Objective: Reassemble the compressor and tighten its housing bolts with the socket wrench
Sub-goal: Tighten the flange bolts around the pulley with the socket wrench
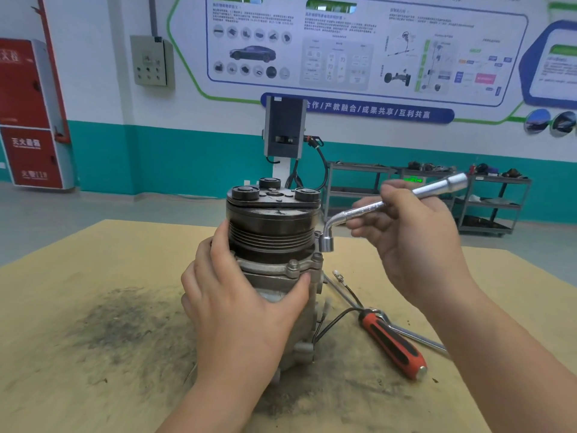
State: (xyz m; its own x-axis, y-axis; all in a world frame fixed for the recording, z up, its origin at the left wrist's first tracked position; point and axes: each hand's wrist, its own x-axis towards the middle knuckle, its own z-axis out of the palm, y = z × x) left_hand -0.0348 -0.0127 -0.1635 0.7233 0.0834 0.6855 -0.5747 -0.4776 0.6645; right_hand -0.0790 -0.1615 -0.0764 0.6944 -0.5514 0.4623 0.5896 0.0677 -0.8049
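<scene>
Training workshop for car repair: wall posters point(359, 48) w/ car diagrams, metal shelves point(487, 201) of parts, red fire cabinet point(28, 114), grease-stained workbench point(93, 307) w/ screwdriver point(393, 342)

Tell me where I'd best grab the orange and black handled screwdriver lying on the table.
Grip the orange-and-black screwdriver round the middle of its thick ribbed handle, coming from above. It lies flat on the tan tabletop, butt end toward you, the shaft pointing toward the compressor; a steel rod crosses by its neck, so stay clear of there.
</scene>
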